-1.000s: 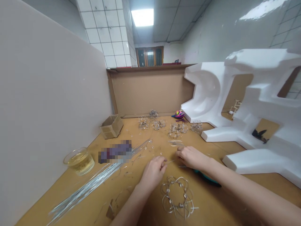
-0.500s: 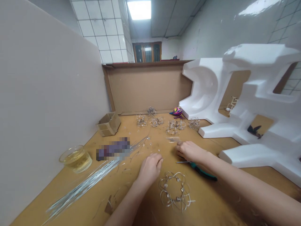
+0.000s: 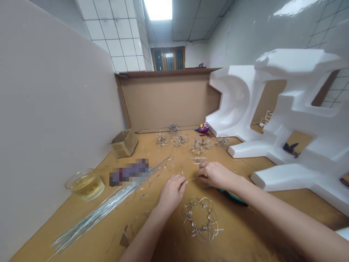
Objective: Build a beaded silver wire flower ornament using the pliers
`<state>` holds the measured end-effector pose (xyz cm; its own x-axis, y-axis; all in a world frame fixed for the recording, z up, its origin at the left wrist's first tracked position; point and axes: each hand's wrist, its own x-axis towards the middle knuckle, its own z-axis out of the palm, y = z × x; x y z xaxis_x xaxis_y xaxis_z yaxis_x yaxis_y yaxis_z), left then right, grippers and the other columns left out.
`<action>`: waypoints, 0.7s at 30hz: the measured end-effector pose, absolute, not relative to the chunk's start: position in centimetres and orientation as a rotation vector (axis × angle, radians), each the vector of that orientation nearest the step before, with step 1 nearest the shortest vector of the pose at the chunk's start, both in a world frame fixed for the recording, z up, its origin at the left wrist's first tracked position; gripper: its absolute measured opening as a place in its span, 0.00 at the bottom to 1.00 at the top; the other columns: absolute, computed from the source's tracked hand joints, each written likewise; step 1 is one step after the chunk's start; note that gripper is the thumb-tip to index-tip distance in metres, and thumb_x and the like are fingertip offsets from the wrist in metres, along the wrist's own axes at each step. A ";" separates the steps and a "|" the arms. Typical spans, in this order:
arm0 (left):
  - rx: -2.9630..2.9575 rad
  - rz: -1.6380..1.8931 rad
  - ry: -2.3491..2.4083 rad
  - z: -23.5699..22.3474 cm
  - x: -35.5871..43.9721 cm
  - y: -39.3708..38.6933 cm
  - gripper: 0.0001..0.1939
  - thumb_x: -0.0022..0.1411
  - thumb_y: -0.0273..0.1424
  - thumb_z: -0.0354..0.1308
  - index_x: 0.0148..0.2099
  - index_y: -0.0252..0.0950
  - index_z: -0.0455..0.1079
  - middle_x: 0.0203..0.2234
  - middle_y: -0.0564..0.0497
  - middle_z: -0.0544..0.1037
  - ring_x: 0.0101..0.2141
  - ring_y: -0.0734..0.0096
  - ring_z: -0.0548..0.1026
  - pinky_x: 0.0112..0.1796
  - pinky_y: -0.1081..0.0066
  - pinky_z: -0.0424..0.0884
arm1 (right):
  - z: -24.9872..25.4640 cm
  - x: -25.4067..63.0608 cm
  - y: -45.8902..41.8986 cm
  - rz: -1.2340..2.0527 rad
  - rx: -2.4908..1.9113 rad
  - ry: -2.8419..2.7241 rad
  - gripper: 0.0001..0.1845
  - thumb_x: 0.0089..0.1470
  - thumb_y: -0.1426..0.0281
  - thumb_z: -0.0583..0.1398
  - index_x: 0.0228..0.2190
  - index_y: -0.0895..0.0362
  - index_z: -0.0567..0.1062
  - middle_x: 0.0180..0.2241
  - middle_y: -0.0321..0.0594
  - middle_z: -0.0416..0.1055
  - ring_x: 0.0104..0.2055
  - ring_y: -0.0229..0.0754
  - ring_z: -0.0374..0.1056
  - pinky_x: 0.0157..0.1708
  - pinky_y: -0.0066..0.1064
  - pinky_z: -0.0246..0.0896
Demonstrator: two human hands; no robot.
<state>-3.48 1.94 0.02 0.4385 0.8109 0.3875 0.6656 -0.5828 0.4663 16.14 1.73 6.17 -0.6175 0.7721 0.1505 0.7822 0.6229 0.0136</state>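
My left hand [image 3: 172,188] is closed in a pinch over the middle of the table. My right hand [image 3: 214,174], also pinching, is just to its right. A short length of thin wire [image 3: 192,179] runs between the fingertips of both hands. Nearer to me lies a wire ring with looped petals and clear beads [image 3: 201,219], touched by neither hand. Pliers with teal handles [image 3: 233,197] lie beneath my right wrist, partly hidden by it. Several loose clear beads [image 3: 172,166] and some short wire pieces [image 3: 198,160] are beyond my hands.
A bundle of straight wires [image 3: 100,211] lies at left, beside a blurred-out purple object [image 3: 129,172], a glass bowl of yellow liquid [image 3: 86,185] and a small cardboard box [image 3: 124,144]. Several wire rings [image 3: 180,139] and a colourful toy [image 3: 203,128] sit behind. White foam packing [image 3: 283,178] stands at right.
My right hand has moved left, off the pliers and closer to my left hand. A thin wire now shows between them. The view has shifted slightly.
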 end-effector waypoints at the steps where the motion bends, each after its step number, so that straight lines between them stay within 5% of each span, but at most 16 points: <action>1: 2.447 0.871 1.280 0.0 -3.5 1.9 0.12 0.62 0.28 0.45 0.31 0.36 0.68 0.28 0.49 0.72 0.33 0.67 0.69 0.35 0.71 0.63 | 6.0 16.1 1.6 -0.132 -1.312 -2.702 0.09 0.52 0.74 0.53 0.26 0.57 0.73 0.30 0.39 0.69 0.31 0.37 0.64 0.27 0.26 0.50; 5: 2.465 0.901 1.239 0.0 -3.4 1.8 0.12 0.63 0.29 0.44 0.31 0.36 0.68 0.28 0.50 0.72 0.33 0.68 0.69 0.35 0.71 0.63 | 5.0 16.6 1.8 -0.183 -1.325 -2.631 0.06 0.50 0.75 0.54 0.31 0.58 0.70 0.35 0.41 0.67 0.31 0.37 0.64 0.27 0.26 0.49; 10: 2.501 0.890 1.263 -0.1 -3.3 1.7 0.12 0.63 0.28 0.45 0.32 0.36 0.69 0.28 0.49 0.72 0.34 0.68 0.68 0.35 0.71 0.63 | 4.3 16.9 1.9 -0.196 -1.328 -2.617 0.09 0.54 0.76 0.50 0.28 0.58 0.70 0.30 0.39 0.68 0.29 0.36 0.63 0.26 0.26 0.46; 16: 2.660 0.868 1.504 0.6 -2.5 0.8 0.09 0.60 0.27 0.50 0.40 0.35 0.69 0.40 0.45 0.71 0.42 0.60 0.65 0.42 0.62 0.62 | 4.2 16.1 1.3 -0.331 -1.448 -2.686 0.09 0.53 0.77 0.52 0.27 0.58 0.71 0.27 0.40 0.69 0.24 0.35 0.63 0.22 0.28 0.40; 21: 2.656 0.745 1.678 1.4 -2.2 0.2 0.10 0.60 0.30 0.51 0.42 0.33 0.68 0.37 0.43 0.70 0.40 0.58 0.65 0.40 0.60 0.62 | 4.9 15.4 0.7 -0.359 -1.568 -2.708 0.08 0.50 0.79 0.53 0.26 0.60 0.71 0.26 0.42 0.69 0.23 0.37 0.64 0.20 0.30 0.38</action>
